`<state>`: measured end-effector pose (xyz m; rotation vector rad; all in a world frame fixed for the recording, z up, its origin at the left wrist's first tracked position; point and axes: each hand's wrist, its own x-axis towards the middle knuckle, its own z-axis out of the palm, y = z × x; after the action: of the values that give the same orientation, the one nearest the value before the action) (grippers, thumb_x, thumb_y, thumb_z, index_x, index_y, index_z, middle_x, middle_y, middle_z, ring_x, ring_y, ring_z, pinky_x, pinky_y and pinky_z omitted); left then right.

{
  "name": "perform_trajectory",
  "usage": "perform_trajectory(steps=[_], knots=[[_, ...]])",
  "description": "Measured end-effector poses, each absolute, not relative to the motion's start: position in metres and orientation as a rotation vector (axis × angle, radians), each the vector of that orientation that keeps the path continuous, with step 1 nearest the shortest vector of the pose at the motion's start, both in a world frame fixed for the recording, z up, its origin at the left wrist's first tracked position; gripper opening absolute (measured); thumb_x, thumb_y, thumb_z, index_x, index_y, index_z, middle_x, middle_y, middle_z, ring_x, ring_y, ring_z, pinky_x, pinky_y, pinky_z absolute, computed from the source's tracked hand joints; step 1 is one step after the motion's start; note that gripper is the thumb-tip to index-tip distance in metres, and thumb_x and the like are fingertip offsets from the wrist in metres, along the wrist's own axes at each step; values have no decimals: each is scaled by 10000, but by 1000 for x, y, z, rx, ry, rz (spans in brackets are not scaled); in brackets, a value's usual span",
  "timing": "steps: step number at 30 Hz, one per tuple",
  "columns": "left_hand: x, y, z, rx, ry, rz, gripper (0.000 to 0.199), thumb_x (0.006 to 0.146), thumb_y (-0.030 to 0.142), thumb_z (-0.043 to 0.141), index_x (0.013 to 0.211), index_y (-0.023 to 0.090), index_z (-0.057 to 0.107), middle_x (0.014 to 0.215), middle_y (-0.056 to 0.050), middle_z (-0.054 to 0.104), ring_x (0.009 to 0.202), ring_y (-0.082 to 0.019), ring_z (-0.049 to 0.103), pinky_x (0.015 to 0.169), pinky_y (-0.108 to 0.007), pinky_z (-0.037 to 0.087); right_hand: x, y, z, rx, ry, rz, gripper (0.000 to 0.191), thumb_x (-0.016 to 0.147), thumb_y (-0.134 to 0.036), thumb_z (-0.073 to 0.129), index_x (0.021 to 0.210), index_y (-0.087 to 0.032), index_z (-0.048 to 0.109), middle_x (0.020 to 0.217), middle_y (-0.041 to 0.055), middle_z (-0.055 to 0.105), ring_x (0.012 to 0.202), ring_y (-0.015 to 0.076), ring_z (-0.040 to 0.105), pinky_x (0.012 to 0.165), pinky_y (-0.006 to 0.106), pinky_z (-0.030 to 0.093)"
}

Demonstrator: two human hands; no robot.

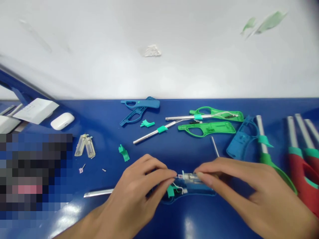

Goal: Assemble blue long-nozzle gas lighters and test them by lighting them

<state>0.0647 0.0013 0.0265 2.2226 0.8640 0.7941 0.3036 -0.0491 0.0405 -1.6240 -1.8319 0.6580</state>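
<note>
My right hand (239, 186) pinches a clear lighter fuel tank (191, 178) between thumb and fingers, its valve end pointing left. At that end, a small pale pinkish clip (180, 176) sits at the tips of my left hand (142, 189), whose thumb and index finger are pressed together on it. Beneath both hands lies an open blue lighter handle shell (201, 191) with a green trigger (170, 191) and a white wire and hose end. A metal lighter tube (98, 193) sticks out left from under my left hand. My fingers hide part of the shell and tank.
Blue shell halves (139, 109), green shell halves (206, 128) and metal tubes (152, 133) lie behind my hands. Two clear tanks (85, 146), a loose clip (81, 170) and a white case (62, 121) are left. Red-handled lighters (299, 172) stand right. A pixelated area covers the far left.
</note>
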Motion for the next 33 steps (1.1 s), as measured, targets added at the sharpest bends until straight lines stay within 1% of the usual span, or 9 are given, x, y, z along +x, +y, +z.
perform_trajectory(steps=[2, 5, 9, 11, 14, 19, 27, 33], knots=[[66, 1, 26, 2210, 859, 789, 196, 968, 73, 625, 1073, 198, 732, 915, -3, 694, 805, -117, 609, 706, -233, 512, 304, -48, 40, -1583, -1872, 635, 87, 946, -344, 668, 979, -409, 716, 915, -154, 792, 785, 79, 766, 558, 83, 537], [66, -1, 26, 2203, 831, 779, 218, 975, 62, 602, 1105, 196, 713, 934, -9, 682, 828, -123, 596, 723, -242, 510, 305, -47, 40, -1533, -1920, 626, 127, 942, -303, 680, 1002, -413, 700, 922, -168, 786, 789, 58, 759, 665, 64, 549], [64, -3, 28, 2174, 816, 760, 189, 968, 58, 611, 1079, 181, 702, 940, -11, 679, 851, -125, 594, 752, -250, 515, 305, -49, 42, -1551, -1859, 588, 111, 937, -312, 685, 964, -418, 709, 900, -180, 783, 786, 38, 754, 744, 40, 529], [64, -2, 29, 2164, 808, 759, 173, 968, 61, 612, 1066, 174, 700, 938, -12, 680, 861, -125, 600, 760, -248, 519, 303, -49, 43, -1573, -1836, 564, 99, 928, -325, 690, 928, -421, 716, 874, -189, 781, 773, 29, 753, 734, 24, 516], [65, -1, 30, 2154, 826, 754, 161, 970, 72, 611, 1053, 174, 705, 938, -12, 681, 868, -126, 608, 763, -248, 520, 300, -48, 43, -1577, -1853, 556, 95, 927, -328, 688, 927, -417, 722, 867, -185, 781, 767, 25, 751, 700, 15, 509], [65, -1, 30, 2169, 864, 774, 177, 976, 81, 606, 1062, 188, 718, 947, -7, 694, 854, -120, 618, 756, -246, 514, 300, -46, 44, -1563, -1872, 557, 113, 921, -302, 694, 924, -412, 716, 866, -193, 776, 768, 9, 744, 717, -1, 497], [65, 0, 29, 2189, 864, 767, 177, 984, 96, 597, 1077, 186, 719, 943, -10, 692, 846, -122, 611, 748, -248, 510, 300, -50, 43, -1597, -1858, 635, 83, 949, -334, 667, 941, -391, 727, 862, -140, 780, 758, 63, 752, 643, 80, 543], [64, -1, 28, 2188, 866, 750, 188, 985, 93, 597, 1095, 193, 712, 969, -7, 694, 872, -120, 617, 767, -244, 511, 301, -52, 44, -1597, -1863, 625, 86, 947, -330, 670, 952, -400, 720, 872, -151, 779, 769, 63, 753, 650, 89, 545]])
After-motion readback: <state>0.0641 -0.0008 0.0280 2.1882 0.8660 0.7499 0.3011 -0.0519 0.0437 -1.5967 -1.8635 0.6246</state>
